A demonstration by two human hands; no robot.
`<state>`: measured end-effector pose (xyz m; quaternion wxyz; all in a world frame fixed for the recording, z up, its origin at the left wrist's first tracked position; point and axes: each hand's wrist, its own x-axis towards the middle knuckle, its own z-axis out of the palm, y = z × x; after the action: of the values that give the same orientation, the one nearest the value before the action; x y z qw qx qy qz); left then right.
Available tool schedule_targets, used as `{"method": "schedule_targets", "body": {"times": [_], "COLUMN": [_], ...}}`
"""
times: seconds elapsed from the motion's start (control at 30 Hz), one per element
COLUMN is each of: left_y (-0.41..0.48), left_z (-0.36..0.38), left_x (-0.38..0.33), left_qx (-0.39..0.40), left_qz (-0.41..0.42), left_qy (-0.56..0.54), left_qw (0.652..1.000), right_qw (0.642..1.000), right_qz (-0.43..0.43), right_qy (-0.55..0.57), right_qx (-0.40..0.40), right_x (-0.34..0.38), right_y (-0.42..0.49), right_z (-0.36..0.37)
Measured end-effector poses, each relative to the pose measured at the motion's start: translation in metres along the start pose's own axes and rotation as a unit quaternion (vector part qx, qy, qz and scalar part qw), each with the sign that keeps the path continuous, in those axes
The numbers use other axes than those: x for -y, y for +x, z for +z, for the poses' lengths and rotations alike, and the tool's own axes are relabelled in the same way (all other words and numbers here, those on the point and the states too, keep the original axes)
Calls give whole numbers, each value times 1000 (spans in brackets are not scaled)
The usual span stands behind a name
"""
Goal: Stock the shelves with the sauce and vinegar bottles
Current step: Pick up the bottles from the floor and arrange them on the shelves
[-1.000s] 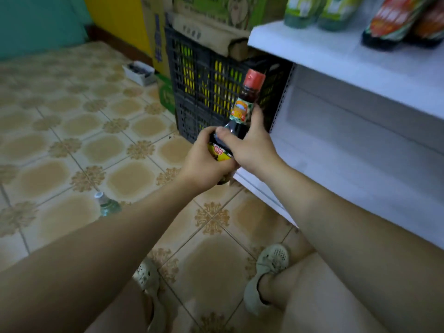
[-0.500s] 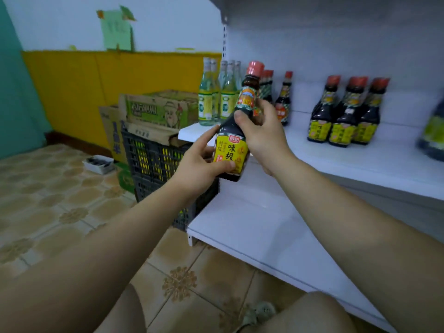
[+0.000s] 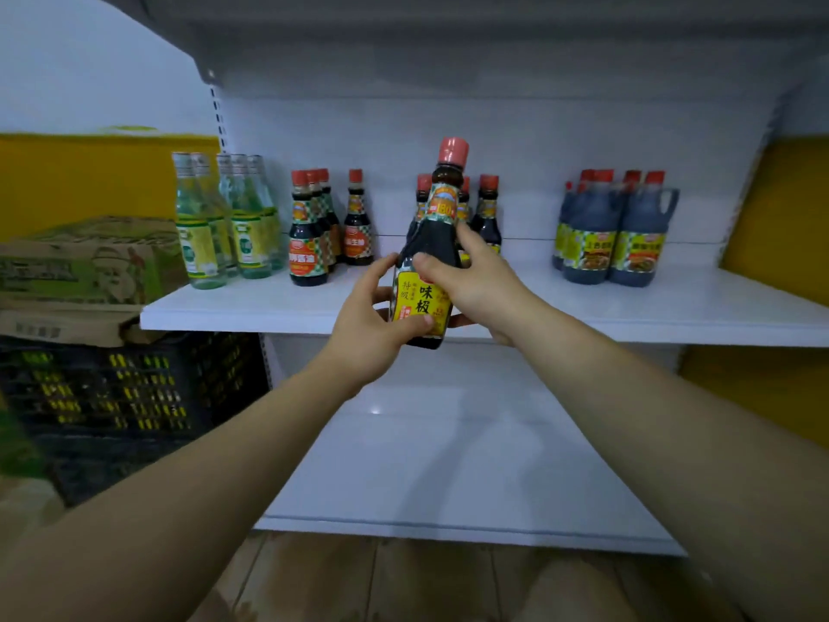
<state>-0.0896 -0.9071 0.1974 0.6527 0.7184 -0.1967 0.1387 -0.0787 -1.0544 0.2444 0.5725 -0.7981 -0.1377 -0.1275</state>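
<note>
Both hands, left hand [image 3: 374, 323] and right hand [image 3: 471, 280], grip a dark red-capped glass sauce bottle [image 3: 426, 267]. Just beyond them, matching bottles [image 3: 486, 213] crowd the white shelf [image 3: 673, 307]. Pushing in carelessly could topple them.

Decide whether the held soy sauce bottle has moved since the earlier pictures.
Yes. The soy sauce bottle has risen from beside the black crate to the stocked shelf, rightward along it.
</note>
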Motion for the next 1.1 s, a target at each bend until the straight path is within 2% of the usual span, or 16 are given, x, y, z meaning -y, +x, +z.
{"method": "schedule_targets", "body": {"times": [0.2, 0.3, 0.4, 0.53, 0.7, 0.93, 1.1], "left_y": [42, 68, 93, 126, 159, 185, 188], "left_z": [38, 43, 41, 38, 37, 35, 34], "left_x": [34, 57, 77, 98, 123, 143, 153], "left_qx": [120, 167, 175, 193, 233, 254, 239], "left_qz": [5, -15, -7, 0, -5, -64, -53], "left_qy": [27, 131, 241, 364, 538, 587, 595], "left_qw": [992, 977, 955, 911, 810, 766, 766], "right_qw": [998, 995, 991, 989, 988, 985, 983], "right_qz": [20, 10, 7, 22, 31, 12, 4], "right_qy": [-4, -32, -54, -57, -55, -57, -83], "right_qx": [-65, -97, -121, -136, -137, -165, -162], "right_x": [-31, -49, -66, -90, -122, -165, -188], "right_y": [18, 33, 52, 80, 114, 153, 189], "right_z": [-43, -61, -76, -89, -91, -87, -79]}}
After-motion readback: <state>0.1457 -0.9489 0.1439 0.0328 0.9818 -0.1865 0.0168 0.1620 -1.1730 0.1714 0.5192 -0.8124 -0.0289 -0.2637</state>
